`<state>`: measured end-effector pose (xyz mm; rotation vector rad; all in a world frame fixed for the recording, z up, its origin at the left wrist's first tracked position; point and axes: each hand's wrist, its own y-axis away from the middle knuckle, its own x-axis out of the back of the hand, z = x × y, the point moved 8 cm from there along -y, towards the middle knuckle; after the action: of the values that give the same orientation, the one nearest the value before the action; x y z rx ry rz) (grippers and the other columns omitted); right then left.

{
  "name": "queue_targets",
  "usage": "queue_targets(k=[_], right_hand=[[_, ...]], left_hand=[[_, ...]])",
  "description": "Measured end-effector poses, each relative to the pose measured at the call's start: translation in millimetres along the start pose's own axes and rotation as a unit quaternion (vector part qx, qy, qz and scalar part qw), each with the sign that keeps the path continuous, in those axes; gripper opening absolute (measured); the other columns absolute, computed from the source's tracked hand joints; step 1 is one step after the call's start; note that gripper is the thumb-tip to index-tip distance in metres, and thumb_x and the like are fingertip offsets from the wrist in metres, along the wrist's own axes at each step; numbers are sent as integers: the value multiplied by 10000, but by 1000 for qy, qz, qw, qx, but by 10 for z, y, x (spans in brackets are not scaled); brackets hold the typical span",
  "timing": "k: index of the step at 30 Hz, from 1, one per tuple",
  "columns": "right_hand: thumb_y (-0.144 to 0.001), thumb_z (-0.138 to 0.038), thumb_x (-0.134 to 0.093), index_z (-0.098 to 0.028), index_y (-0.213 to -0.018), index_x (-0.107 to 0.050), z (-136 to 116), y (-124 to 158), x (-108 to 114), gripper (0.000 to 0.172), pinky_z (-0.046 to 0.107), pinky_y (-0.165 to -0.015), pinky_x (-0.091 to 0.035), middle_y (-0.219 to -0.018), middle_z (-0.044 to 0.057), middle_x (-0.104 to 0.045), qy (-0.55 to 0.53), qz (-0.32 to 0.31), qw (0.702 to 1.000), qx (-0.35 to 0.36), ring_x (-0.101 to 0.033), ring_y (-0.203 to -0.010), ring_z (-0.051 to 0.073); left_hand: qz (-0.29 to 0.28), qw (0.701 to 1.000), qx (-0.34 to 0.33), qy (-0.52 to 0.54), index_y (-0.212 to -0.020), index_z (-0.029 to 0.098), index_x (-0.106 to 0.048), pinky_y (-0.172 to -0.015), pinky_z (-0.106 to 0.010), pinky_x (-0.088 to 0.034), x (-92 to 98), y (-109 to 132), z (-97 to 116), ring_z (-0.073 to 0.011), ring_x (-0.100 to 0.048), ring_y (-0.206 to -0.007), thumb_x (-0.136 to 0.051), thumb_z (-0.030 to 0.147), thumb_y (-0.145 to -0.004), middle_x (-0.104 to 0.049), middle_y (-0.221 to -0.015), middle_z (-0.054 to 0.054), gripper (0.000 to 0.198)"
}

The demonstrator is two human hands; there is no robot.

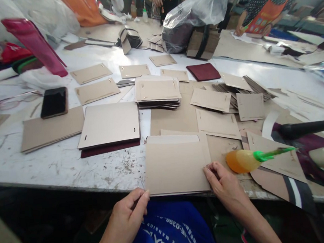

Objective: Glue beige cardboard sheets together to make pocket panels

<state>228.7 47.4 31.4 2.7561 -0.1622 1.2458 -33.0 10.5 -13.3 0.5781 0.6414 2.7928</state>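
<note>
A beige rectangular panel (176,166) lies at the table's front edge, with a pale strip along its top. My left hand (132,209) is closed in a pinch at its lower left corner. My right hand (224,184) pinches its right edge, thumb and fingers together. Just right of that hand, a squeeze bottle (240,161) of amber liquid with a green nozzle lies on its side. Left of the panel, a pile of light panels (110,122) with small slots rests on a dark red piece. Behind it stands a stack of smaller beige panels (157,89).
Several loose beige pieces (213,98) spread across the white table (117,167). A phone (54,102) lies on brown panels (52,128) at left. A black pointed tool (311,127) and striped strap (296,190) lie at right. Two people work across the table.
</note>
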Motion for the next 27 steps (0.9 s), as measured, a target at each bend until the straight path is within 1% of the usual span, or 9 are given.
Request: queue_targets(k=[5,9,12,18,22,27], right_hand=[[-807,-526,-407,-237,-665,-467,27,-1,-28,328,300,-582,-388,-615,6,-525,15,-3,1000,6,-519,-583,174],[-798,-581,-402,-246,-650,-464,36,-8,-36,373,313,-578,-405,-610,16,-542,29,5,999,16,-541,-581,188],[-786,-596,-410,-249,-646,-473,56,-22,-41,380,321,-581,-420,-612,24,-562,35,7,999,23,-563,-584,196],[-769,-547,-437,-246,-658,-497,99,-45,-35,327,319,-571,-443,-636,43,-611,40,-4,999,31,-609,-606,213],[-790,-535,-405,-246,-647,-472,77,-11,-32,329,314,-549,-420,-607,35,-582,55,2,998,23,-581,-569,204],[-834,-523,-344,-250,-643,-420,46,31,-34,342,307,-567,-390,-614,26,-543,75,11,997,11,-553,-588,194]], left_hand=[[5,1000,-6,-17,-584,197,-465,-530,-212,-350,-3,-10,42,-119,-442,-514,-418,472,-842,-425,-526,42,380],[6,999,-13,-38,-580,201,-428,-538,-213,-324,-1,-19,79,-122,-417,-541,-394,460,-848,-404,-541,43,374],[2,998,-8,-58,-597,203,-421,-554,-220,-316,-9,-21,70,-130,-429,-565,-369,448,-856,-414,-559,36,360],[5,993,-16,-116,-620,206,-418,-581,-229,-325,-19,-19,92,-140,-479,-585,-323,425,-882,-468,-589,22,354],[-4,989,-14,-149,-638,211,-427,-595,-235,-340,-35,-20,76,-148,-501,-591,-297,429,-888,-500,-600,15,356],[-12,985,-12,-171,-649,218,-434,-611,-236,-355,-45,-46,29,-151,-529,-593,-283,451,-889,-520,-594,19,367]])
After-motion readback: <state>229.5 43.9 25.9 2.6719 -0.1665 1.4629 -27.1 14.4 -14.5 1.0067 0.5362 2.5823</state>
